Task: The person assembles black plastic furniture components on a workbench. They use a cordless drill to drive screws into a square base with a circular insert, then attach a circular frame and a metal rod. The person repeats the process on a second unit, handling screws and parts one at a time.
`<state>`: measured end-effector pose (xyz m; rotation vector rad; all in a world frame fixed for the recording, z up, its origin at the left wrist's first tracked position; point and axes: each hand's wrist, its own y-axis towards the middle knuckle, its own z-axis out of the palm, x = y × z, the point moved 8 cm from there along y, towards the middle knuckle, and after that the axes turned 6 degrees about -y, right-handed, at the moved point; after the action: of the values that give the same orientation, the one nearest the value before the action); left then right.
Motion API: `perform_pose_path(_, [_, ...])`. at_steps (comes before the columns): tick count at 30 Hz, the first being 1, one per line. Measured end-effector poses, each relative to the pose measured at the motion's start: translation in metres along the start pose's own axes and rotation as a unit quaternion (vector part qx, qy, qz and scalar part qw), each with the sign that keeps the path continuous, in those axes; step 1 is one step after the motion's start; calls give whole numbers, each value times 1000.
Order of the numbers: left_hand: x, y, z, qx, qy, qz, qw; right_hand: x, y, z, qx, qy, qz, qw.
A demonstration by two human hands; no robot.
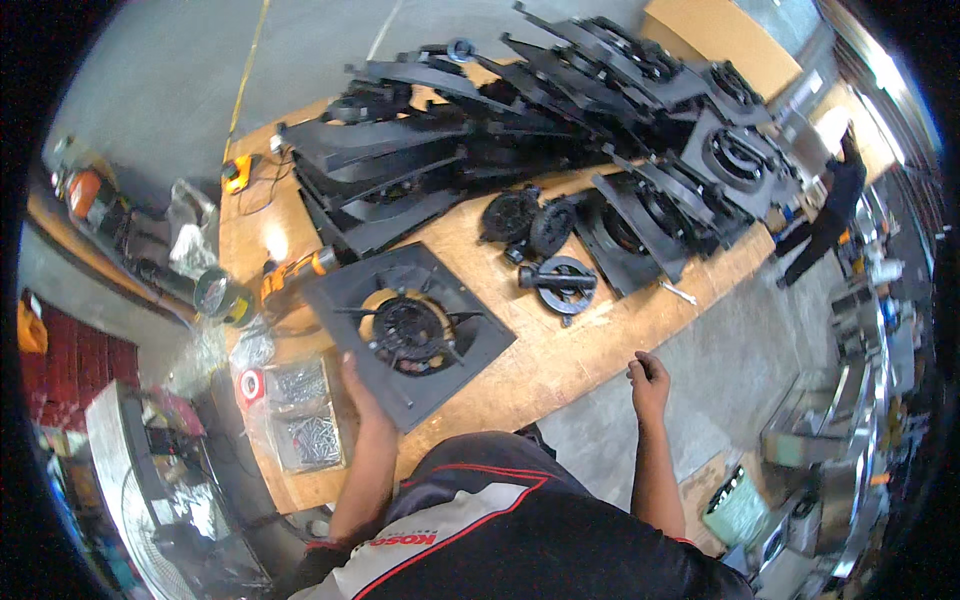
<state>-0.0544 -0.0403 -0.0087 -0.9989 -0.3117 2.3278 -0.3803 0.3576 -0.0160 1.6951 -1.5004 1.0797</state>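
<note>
My left hand (366, 396) grips the near left edge of a black square gas burner frame (455, 375), fingers underneath it. The frame lies at a slant over the left part of the wooden table. In its round opening sits a dark ring burner (408, 330), with support arms reaching in from the sides. My right hand (650, 375) is off the table's front edge, over the floor, fingers loosely bent and apart with nothing visible in them. Nearest to it on the table are a spanner (679, 292) and a loose round burner (567, 290) with a black pipe.
Black frames (400, 180) are heaped along the table's back, more (640, 235) at the right. Two dark burner heads (515, 215) lie mid-table. An orange cordless drill (300, 272), a tub (222, 297) and screw trays (310, 440) are at left. Another person (835, 200) stands far right.
</note>
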Motion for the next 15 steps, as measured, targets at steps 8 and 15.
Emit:
perform_pose_path(8, [-51, -51, -8, 66, 180, 24, 981, -20, 22, 10, 16, -200, -152, 968])
perform_pose_path(15, [-49, -97, 79, 67, 511, 68, 854, -49, 201, -45, -125, -387, -202, 891])
